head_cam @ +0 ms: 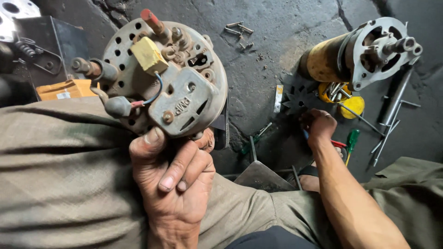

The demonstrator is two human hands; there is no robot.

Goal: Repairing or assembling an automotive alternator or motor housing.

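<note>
Here the left hand (173, 184) holds a round, perforated alternator end cover (161, 78) upright above the lap, fingers curled tightly around its lower edge and thumb pressed against the grey regulator housing (182, 103); a yellow block (148, 55) with a blue wire (154, 94) and a red-tipped stud (152, 20) sit on its face. The right hand (319, 125) reaches down to the dark floor (277, 37), fingers bent over red-handled tools (337, 144); whether they grip one cannot be told. Just beside it lie a green-handled screwdriver (352, 138) and a dark toothed disc (299, 99); a yellow motor body (364, 53) stands near, loose bolts (240, 28) well apart
</note>
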